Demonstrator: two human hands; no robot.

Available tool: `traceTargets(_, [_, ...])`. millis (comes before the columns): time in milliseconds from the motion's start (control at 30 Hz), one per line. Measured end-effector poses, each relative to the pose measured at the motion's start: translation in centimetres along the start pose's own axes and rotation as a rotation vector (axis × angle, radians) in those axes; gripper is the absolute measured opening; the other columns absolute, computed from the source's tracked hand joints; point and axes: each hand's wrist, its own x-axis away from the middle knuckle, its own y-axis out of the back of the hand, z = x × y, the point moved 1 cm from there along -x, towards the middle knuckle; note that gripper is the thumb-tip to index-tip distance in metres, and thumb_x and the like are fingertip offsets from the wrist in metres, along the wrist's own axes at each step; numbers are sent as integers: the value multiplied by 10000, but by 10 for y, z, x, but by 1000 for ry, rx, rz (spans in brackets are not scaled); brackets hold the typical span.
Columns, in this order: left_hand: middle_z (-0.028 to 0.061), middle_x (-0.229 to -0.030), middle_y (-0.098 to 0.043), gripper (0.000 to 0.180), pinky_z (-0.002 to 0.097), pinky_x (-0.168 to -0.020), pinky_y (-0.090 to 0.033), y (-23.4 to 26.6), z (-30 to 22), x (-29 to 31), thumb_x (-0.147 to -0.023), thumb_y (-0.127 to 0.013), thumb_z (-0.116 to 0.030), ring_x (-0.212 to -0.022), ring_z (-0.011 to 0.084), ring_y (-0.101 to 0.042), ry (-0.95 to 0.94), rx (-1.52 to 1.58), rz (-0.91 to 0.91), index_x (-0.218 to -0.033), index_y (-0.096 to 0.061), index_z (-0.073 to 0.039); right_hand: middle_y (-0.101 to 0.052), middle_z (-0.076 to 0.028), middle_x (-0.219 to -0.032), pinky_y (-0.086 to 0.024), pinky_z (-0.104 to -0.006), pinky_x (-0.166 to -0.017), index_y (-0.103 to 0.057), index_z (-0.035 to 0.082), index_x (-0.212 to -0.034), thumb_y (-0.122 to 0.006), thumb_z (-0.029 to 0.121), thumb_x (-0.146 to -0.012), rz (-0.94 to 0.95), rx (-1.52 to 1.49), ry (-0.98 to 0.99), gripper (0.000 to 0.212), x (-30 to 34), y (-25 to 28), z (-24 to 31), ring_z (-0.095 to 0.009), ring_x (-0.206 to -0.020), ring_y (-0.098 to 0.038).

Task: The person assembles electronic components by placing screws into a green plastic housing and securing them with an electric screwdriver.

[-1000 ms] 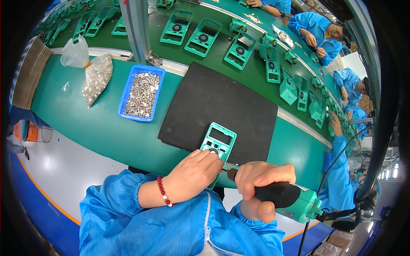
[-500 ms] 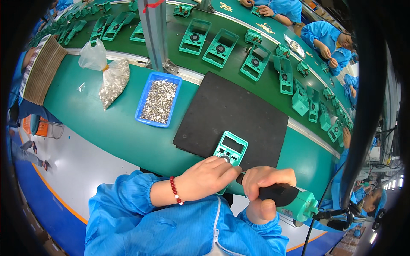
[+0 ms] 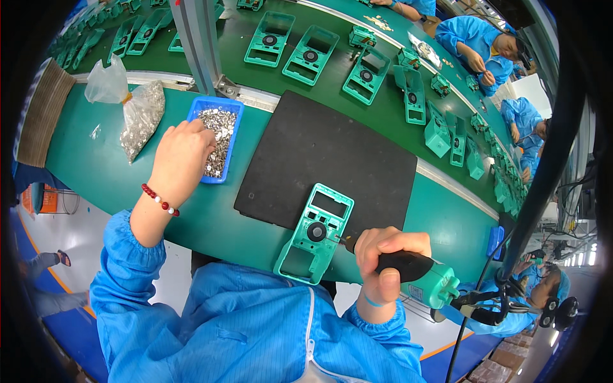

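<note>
My left hand [image 3: 184,153] reaches into a blue bin [image 3: 195,107] of small silvery screws [image 3: 219,131]. Its fingers are bent together at the screws; whatever is between the tips is hidden. In my right hand [image 3: 387,258] is an electric screwdriver [image 3: 415,271], black at the grip and green at the back end. Its bit points left and meets the right side of a green plastic housing [image 3: 317,223], next to a round black part [image 3: 316,232]. That housing lies face down or open side up, I cannot tell which, across the front edge of a black mat [image 3: 332,150].
A tied clear bag [image 3: 142,118] of small metal parts lies left of the bin. Behind a metal post [image 3: 195,45], similar green housings [image 3: 311,55] line a green belt. Co-workers [image 3: 479,48] sit across. A dark cable [image 3: 456,345] hangs at right.
My left hand has left the green housing and moved up and left to the screw bin, uncovering the round black part. The screwdriver stays in my right hand. The view has shifted slightly.
</note>
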Motion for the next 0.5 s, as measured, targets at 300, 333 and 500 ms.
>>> traceTargets(300, [136, -859, -585, 174, 419, -695, -492, 8, -30, 3, -863, -718, -84, -792, 342, -608, 96, 244, -106, -896, -562, -16, -531, -35, -617, -371, -257, -449, -499, 38, -1026, -732, 376, -910, 66, -12, 26, 426, -8, -2, -22, -107, -481, -462])
traceTargets(333, [143, -864, -588, 172, 413, -686, -496, 11, -35, 4, -861, -720, -62, -783, 344, -613, 86, 307, -111, -906, -563, -8, -529, -34, -614, -369, -255, -449, -501, 38, -1024, -733, 378, -910, 45, 24, 16, 427, -8, -2, -23, -107, -478, -461])
traceTargets(500, [142, -857, -585, 147, 395, -696, -504, 19, -56, 12, -856, -705, -1, -797, 323, -624, 149, 516, -55, -951, -593, 8, -527, -35, -611, -366, -251, -448, -503, 37, -1022, -734, 381, -910, 16, 94, 8, 430, -5, -2, -28, -108, -471, -457])
